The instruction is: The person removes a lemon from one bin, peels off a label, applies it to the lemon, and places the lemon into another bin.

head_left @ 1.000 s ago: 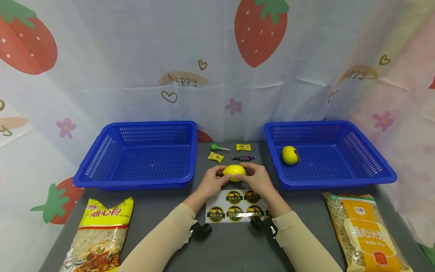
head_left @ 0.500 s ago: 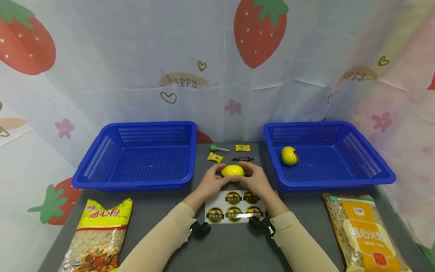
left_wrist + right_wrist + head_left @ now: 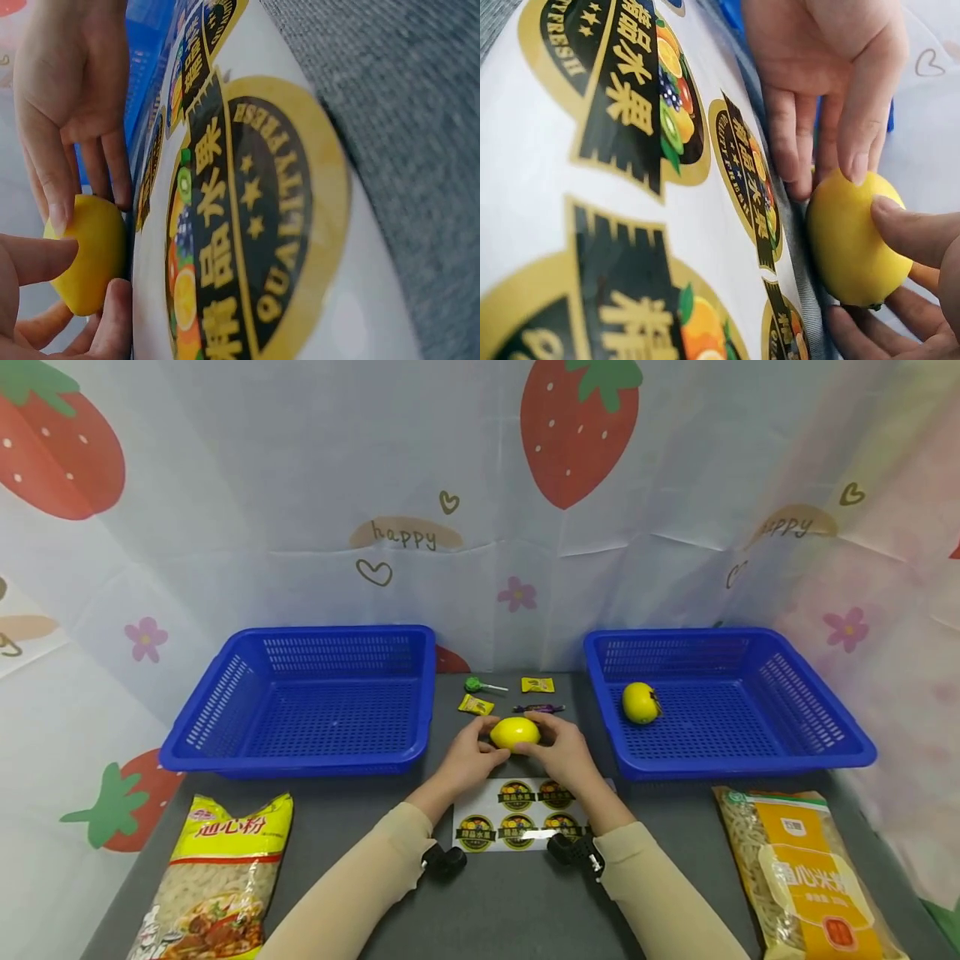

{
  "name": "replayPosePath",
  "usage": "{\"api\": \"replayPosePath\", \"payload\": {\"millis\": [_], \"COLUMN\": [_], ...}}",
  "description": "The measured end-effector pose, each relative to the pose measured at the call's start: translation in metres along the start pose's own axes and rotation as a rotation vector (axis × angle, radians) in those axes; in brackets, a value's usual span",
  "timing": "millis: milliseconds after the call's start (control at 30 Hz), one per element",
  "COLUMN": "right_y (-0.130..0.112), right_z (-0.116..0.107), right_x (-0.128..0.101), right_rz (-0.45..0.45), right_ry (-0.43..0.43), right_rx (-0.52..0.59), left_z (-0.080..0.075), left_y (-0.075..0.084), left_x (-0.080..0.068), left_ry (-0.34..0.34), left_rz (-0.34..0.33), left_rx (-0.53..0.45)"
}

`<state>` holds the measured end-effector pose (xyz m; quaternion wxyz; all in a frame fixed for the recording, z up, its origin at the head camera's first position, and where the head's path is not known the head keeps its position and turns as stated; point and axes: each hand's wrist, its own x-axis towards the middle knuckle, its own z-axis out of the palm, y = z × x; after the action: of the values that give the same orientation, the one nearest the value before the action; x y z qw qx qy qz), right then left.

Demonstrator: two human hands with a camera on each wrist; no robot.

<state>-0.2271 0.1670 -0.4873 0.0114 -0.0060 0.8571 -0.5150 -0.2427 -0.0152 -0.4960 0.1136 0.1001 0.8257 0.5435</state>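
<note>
Head view shows a white sheet of round black-and-gold fruit stickers (image 3: 519, 814) lying nearest on the grey table (image 3: 495, 902). Just beyond it, the left hand (image 3: 467, 762) and right hand (image 3: 566, 755) cup a smooth yellow lemon (image 3: 514, 732) between curled fingertips, resting between two blue plastic baskets (image 3: 307, 702).

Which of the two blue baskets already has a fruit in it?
The right blue basket: one yellow fruit lies in it. The left blue basket holds nothing visible.
</note>
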Motion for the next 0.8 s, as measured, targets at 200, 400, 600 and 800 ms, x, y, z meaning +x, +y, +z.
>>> {"api": "replayPosePath", "payload": {"millis": [200,400,600,800], "right_y": [-0.002,-0.002,-0.004,-0.005], "right_z": [-0.001,0.000,-0.001,-0.008], "right_x": [-0.002,-0.003,-0.005,-0.012], "right_rz": [-0.002,0.006,-0.007,-0.005], "right_ry": [-0.016,-0.039,-0.049,-0.037], "right_rx": [-0.016,-0.016,-0.026,-0.057], "left_z": [-0.002,-0.003,-0.004,-0.006], "left_y": [-0.001,-0.001,-0.003,-0.002], "left_x": [0.000,0.000,0.000,-0.008], "left_ry": [0.028,0.031,0.032,0.062], "left_rz": [-0.026,-0.033,-0.029,-0.009], "left_rx": [-0.018,-0.021,-0.010,0.055]}}
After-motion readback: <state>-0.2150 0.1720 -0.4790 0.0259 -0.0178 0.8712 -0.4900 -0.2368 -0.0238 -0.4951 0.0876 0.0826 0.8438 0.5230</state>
